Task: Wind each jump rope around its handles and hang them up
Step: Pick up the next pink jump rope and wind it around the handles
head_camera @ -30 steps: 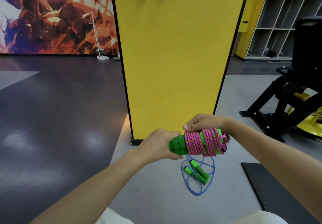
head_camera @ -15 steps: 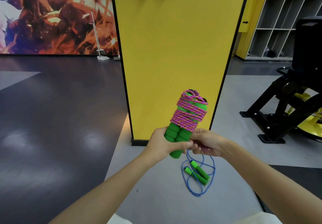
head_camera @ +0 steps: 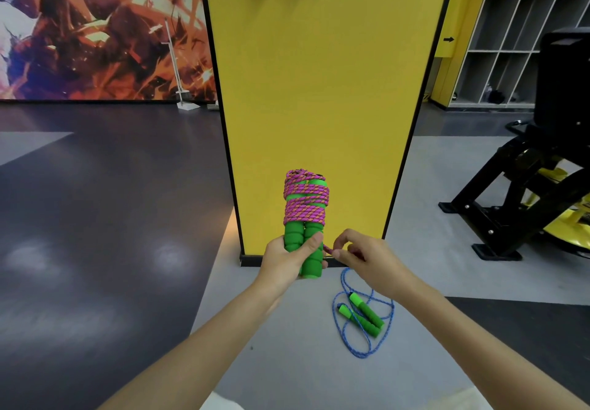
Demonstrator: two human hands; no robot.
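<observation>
The left hand [head_camera: 287,259] curled round the green handles [head_camera: 311,250] low down, pink rope [head_camera: 306,199] coiled above — a firm squeeze would hold them together. The right hand [head_camera: 367,256] pinched what looked like the loose end [head_camera: 329,251]; tucking it tight should lock the coil.

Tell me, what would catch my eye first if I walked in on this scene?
First, the pink jump rope, wound round its upright green handles in the left hand, while the right hand pinches its loose end. Behind it rises a bright yellow pillar, and a blue jump rope lies unwound on the grey floor near the pillar's foot.
</observation>
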